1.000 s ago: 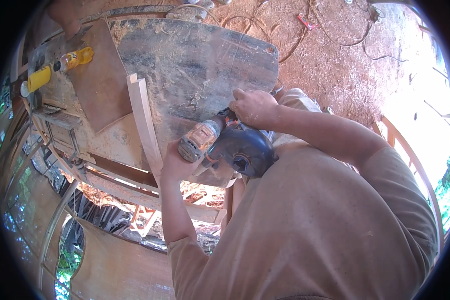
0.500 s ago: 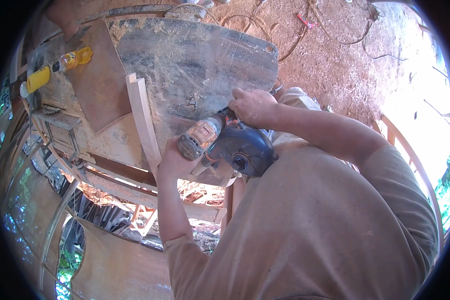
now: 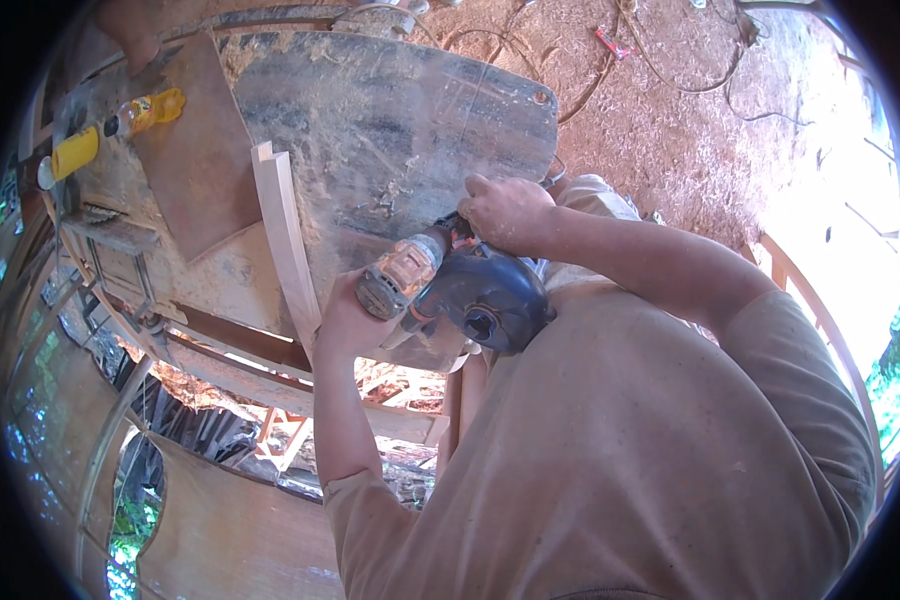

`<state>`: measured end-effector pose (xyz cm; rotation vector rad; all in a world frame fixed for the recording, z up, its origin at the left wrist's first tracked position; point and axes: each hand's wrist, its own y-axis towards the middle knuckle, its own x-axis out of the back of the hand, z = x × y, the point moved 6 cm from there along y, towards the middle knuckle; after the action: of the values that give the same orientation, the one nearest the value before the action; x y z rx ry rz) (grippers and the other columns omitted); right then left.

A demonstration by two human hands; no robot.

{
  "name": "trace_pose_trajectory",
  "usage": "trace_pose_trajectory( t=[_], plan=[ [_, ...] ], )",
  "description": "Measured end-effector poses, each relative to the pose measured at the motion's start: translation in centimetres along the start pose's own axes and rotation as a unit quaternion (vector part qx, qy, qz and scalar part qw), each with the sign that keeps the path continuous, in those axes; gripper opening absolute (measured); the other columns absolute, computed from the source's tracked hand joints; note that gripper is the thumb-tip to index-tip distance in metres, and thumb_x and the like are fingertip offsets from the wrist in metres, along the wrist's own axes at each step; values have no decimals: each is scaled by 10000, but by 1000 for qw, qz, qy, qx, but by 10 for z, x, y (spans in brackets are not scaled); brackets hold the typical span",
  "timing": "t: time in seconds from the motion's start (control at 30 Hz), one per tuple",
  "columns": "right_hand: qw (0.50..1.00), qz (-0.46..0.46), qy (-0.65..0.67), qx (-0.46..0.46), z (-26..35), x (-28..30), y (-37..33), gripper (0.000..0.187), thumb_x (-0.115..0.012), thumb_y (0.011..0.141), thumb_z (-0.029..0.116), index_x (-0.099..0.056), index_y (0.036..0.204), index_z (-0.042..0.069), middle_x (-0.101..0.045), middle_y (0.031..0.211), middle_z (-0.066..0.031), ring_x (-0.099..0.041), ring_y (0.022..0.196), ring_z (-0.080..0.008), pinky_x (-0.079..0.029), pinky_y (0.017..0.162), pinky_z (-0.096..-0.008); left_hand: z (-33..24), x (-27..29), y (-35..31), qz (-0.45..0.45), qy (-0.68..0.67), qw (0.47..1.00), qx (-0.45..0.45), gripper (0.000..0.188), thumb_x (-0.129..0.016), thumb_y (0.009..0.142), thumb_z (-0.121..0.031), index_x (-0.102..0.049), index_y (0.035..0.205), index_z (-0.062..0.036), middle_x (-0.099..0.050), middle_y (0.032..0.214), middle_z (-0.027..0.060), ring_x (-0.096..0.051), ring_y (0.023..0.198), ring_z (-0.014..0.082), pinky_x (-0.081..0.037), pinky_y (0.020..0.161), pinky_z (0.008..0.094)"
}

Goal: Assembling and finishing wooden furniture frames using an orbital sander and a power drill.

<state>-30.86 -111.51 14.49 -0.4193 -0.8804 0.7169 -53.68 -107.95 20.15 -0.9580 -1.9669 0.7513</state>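
A dusty power tool (image 3: 407, 265) with an orange-and-grey motor housing and a rounded black housing lies against the table's near right edge, close to my body. My left hand (image 3: 346, 318) wraps round its left end, by the vented cap of the motor. At the front of the tool, my right hand (image 3: 508, 214) has its fingers curled and pinched together by the black part; what they hold is hidden. Left of the tool, a pale notched wooden bar (image 3: 288, 235) rests on the sawdust-covered table (image 3: 400, 110), its near end beside my left wrist.
A brown board (image 3: 198, 150) lies on the table's left, with a yellow-labelled bottle (image 3: 150, 112) and a yellow cylinder (image 3: 75, 153) nearby. A toothed blade (image 3: 100, 213) shows at the left edge. Cords (image 3: 670, 80) cross the floor. Another person's limb (image 3: 130, 35) shows far left.
The view has shifted very slightly. Both hands and the tool keep nearly the same place.
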Motion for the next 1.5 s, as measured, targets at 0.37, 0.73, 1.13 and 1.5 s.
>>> trace_pose_trajectory(
  t=[0.37,0.73,1.13,1.5],
  plan=[
    [1000,7,9,-8,0,1,0,221,-621,935,187,-689,1104,63,-576,1186,-163,-664,1093,-326,-571,888,-436,4,-3,3,-9,49,997,-59,511,-841,735,-160,-634,1162,30,-694,1067,187,-702,1012,286,-545,849,380],
    [1000,5,-1,-5,0,0,1,222,-615,942,202,-694,1095,61,-580,1159,-164,-665,1089,-329,-574,876,-434,-7,3,2,22,19,999,21,671,-874,709,-214,-535,1232,34,-639,1140,199,-663,1070,309,-528,901,390],
    [1000,5,22,2,-1,0,1,213,-609,932,173,-696,1077,42,-584,1153,-166,-666,1074,-336,-569,878,-439,-31,10,4,-10,20,996,-83,344,-807,737,-161,-710,1027,-4,-722,936,212,-707,937,384,-555,780,398],
    [999,-31,21,15,-4,-6,3,199,-596,924,199,-688,1002,41,-608,1082,-158,-671,989,-359,-548,822,-470,-18,6,6,47,10,999,22,631,-854,714,-221,-557,1214,22,-648,1129,198,-671,1073,323,-530,903,398]
  ],
)
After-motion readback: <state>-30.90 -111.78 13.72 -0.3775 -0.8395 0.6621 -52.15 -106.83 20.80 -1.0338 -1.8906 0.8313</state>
